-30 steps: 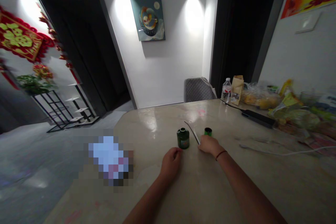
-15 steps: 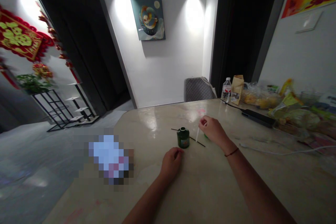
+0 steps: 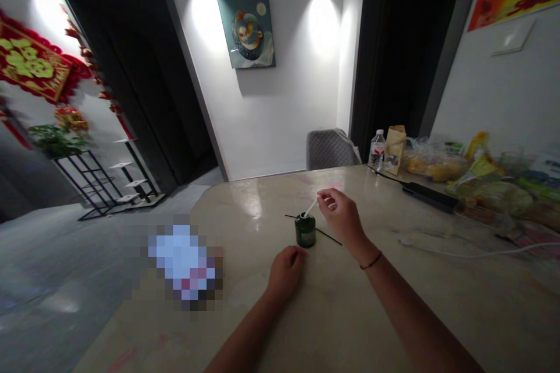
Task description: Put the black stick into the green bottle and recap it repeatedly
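Observation:
A small dark green bottle (image 3: 305, 232) with a pale open mouth stands upright on the table. My right hand (image 3: 341, 214), to the right of and above it, pinches a thin white stick (image 3: 310, 206). The stick slants down to the left, and its lower end is at the bottle's mouth. In front of the bottle my left hand (image 3: 286, 271) rests on the table, fingers curled in a loose fist with nothing visible in them. Whether its fingertips touch the bottle I cannot tell. Behind the bottle lies a thin dark stick (image 3: 329, 236).
A blurred-out bluish object (image 3: 181, 259) lies on the marble-look table (image 3: 245, 315) at left. Along the right stand a water bottle (image 3: 377, 150), a paper bag (image 3: 395, 150), plastic bags (image 3: 433, 163), a black power strip (image 3: 431, 197) and a white cable (image 3: 464, 255). A grey chair (image 3: 331, 149) stands behind.
My right hand has moved left, bringing the white stick from the table beside the bottle to its mouth. A green piece near that hand is now hidden. My left hand has stayed.

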The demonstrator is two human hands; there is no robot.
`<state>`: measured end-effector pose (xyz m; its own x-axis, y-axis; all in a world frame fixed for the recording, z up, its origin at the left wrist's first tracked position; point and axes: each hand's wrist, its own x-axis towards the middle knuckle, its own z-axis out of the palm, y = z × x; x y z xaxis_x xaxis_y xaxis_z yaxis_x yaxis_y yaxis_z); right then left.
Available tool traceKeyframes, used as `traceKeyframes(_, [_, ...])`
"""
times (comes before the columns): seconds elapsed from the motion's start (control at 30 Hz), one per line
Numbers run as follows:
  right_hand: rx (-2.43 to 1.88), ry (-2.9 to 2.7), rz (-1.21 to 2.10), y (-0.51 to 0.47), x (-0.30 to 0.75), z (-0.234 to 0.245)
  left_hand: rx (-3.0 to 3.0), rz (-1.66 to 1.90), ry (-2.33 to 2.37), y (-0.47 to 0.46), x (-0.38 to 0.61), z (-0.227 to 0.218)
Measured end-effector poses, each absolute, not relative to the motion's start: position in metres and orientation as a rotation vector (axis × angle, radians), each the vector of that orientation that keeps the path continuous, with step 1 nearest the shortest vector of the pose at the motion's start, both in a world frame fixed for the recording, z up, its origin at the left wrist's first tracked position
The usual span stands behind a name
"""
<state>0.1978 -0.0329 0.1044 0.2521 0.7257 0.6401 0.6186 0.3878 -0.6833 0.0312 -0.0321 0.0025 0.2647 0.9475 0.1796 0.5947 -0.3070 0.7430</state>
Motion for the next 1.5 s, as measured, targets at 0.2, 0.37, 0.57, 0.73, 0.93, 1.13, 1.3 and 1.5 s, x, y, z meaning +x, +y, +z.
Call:
traceKeyframes(0.2, [-1.435, -1.658, -0.042, -0.025, 0.186, 0.083, 2.009, 0.843, 1.373, -0.034, 0.032, 0.006])
traceKeyframes(0.37, [-1.528, -1.787, -0.077, -0.022, 0.180, 0.069, 2.028, 0.841, 1.373, -0.033, 0.032, 0.006])
traceKeyframes(0.57, [-1.577, -1.851, -0.081, -0.019, 0.177, 0.057, 2.036, 0.863, 1.350, -0.032, 0.031, 0.003])
traceKeyframes(0.73, [-1.566, -1.781, -0.063, -0.018, 0.179, 0.056, 2.023, 0.852, 1.362, -0.033, 0.032, 0.006])
traceKeyframes(0.93, [-1.849, -1.715, -0.001, -0.013, 0.191, 0.044, 2.012, 0.845, 1.386, -0.032, 0.032, 0.004])
traceKeyframes(1.13, [-2.113, -1.919, 0.024, -0.013, 0.199, 0.021, 1.993, 0.832, 1.390, -0.031, 0.032, 0.004])
traceKeyframes(1.3, [-2.178, -1.925, -0.007, -0.013, 0.202, 0.017, 2.006, 0.834, 1.398, -0.032, 0.031, 0.004])
traceKeyframes(1.5, [-2.164, -1.777, 0.153, -0.011, 0.209, 0.029, 2.005, 0.844, 1.379, -0.032, 0.032, 0.004])
